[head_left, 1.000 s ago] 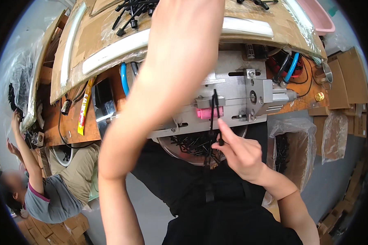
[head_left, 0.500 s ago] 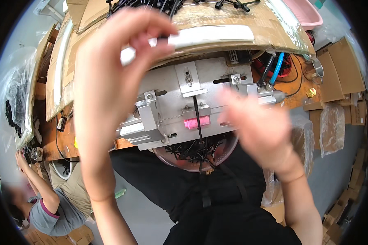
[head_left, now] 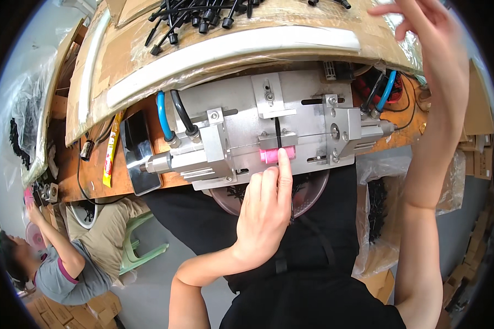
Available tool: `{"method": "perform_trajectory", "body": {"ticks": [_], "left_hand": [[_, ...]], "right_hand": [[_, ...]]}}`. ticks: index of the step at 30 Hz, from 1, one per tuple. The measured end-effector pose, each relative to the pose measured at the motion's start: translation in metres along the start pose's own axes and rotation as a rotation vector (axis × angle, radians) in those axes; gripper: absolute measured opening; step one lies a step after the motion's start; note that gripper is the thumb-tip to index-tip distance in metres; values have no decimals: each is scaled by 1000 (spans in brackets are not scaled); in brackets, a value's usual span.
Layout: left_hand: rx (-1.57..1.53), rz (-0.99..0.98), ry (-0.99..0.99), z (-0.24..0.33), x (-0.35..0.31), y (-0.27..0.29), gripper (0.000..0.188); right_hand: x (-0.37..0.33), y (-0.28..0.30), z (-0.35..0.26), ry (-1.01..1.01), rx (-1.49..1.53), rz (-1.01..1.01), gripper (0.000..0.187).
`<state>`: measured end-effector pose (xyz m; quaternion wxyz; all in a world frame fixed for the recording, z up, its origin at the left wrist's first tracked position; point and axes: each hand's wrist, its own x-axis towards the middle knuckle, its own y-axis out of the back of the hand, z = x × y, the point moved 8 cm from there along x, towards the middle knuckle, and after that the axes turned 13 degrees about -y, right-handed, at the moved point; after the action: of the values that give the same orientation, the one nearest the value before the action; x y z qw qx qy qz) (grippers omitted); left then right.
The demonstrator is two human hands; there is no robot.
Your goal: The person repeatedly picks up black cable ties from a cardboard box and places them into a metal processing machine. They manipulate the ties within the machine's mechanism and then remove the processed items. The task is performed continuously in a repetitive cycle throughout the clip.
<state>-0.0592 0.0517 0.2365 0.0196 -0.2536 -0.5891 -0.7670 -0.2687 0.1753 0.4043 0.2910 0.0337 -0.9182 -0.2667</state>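
Note:
A metal clamping fixture (head_left: 247, 164) spans the bench in front of me. A thin black rod (head_left: 278, 131) runs from its upper middle stop block down over a pink pad (head_left: 269, 155). My left hand (head_left: 263, 214) is on the rod at the pad, index finger stretched along it and the other fingers curled. The thumb is hidden underneath; the rod's lower end shows beside the hand. At the upper right, my right hand (head_left: 431, 24) is raised by the cardboard's right end, fingers apart, with nothing visible in it.
Black rods with knobbed ends (head_left: 203, 16) lie on the cardboard shelf (head_left: 291, 60). A bowl (head_left: 225, 203) of black pieces sits below the fixture. On the bench lie a phone (head_left: 139, 148) and yellow packet (head_left: 111, 151). Another person (head_left: 71, 268) works at lower left.
My left hand has come down from the upper left onto the rod at the pad. My right hand has moved from the fixture's right side up to the upper right.

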Motion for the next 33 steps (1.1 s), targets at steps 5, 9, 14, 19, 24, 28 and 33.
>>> {"method": "perform_trajectory", "body": {"ticks": [5, 9, 14, 19, 24, 28, 33], "left_hand": [[-30, -92, -5, -4, 0, 4, 70], [-126, 79, -25, -29, 50, 54, 56], [112, 588, -172, -68, 145, 96, 15], [172, 372, -393, -94, 184, 86, 12], [53, 220, -282, -105, 189, 84, 9], [-1, 218, -262, -112, 175, 87, 9], [-78, 146, -255, -107, 171, 103, 11]], "right_hand": [[-104, -13, -13, -224, 250, -82, 26], [-191, -57, -10, 39, 48, -261, 62], [-229, -101, -7, 73, 18, -276, 69], [-223, -116, -4, 41, 30, -293, 70], [-219, -116, -5, 18, -42, -383, 67], [-185, -92, -29, 170, -172, -506, 56], [-57, -51, -28, 447, -434, 90, 16]]}}
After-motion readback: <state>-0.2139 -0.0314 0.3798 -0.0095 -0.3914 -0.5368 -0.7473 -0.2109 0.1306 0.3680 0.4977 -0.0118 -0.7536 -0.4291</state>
